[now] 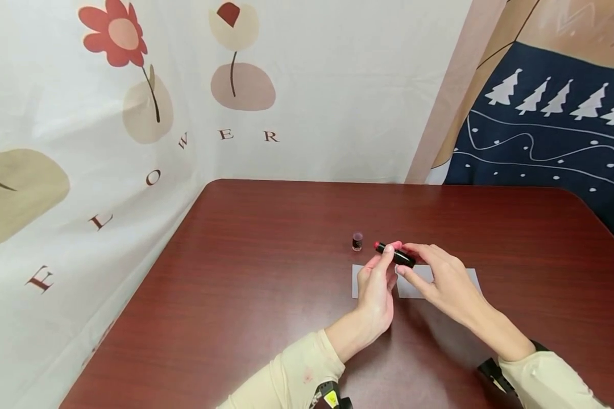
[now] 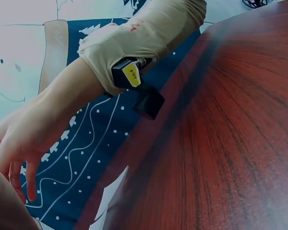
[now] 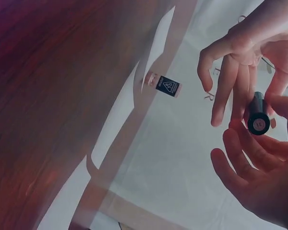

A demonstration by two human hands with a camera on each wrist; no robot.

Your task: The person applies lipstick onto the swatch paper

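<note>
One clear cylinder (image 1: 357, 242), black-labelled, upright on your red-brown table (image 1: 286, 244), right of frame centre. Your left hand (image 1: 374, 292), pinching one black lipstick (image 1: 403, 258), red tip leftward, centre right. White paper (image 1: 409, 291), beneath both hands. Your right hand (image 1: 450, 281), fingers loosely bent at the lipstick's base; whether gripping, cannot tell.
</note>
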